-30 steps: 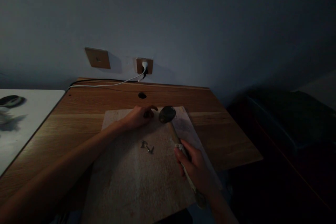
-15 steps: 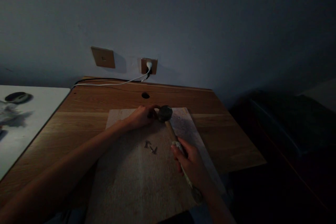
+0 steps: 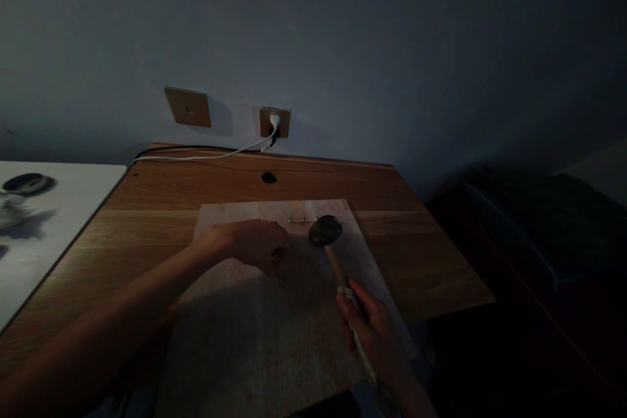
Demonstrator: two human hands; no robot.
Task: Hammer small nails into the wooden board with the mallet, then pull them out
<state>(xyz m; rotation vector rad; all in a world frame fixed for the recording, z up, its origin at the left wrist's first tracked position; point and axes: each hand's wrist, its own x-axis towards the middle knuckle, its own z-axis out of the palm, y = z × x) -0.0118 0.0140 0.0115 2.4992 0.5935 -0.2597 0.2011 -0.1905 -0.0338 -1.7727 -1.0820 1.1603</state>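
A pale wooden board point(image 3: 255, 339) lies on the wooden desk point(image 3: 147, 202). My right hand point(image 3: 375, 333) is closed round the handle of a hammer. The dark hammer head point(image 3: 325, 230) hovers over or rests on the board's far right part. Just left of the head, small nails point(image 3: 300, 220) show in a row near the board's far edge. My left hand point(image 3: 252, 245) is on the board's middle with its fingers curled down in a pinch. It covers the spot where loose nails lay. What the fingers hold is hidden.
A white cable point(image 3: 206, 157) runs along the desk's back to a wall socket point(image 3: 274, 121), beside a wall plate point(image 3: 188, 106). A cable hole point(image 3: 268, 177) is in the desk. A white table point(image 3: 44, 222) adjoins on the left; dark furniture point(image 3: 539, 228) stands right.
My left hand left the far edge, came back toward me and now covers the loose nails. The hammer drew back and right, which uncovered small nails at the far edge.
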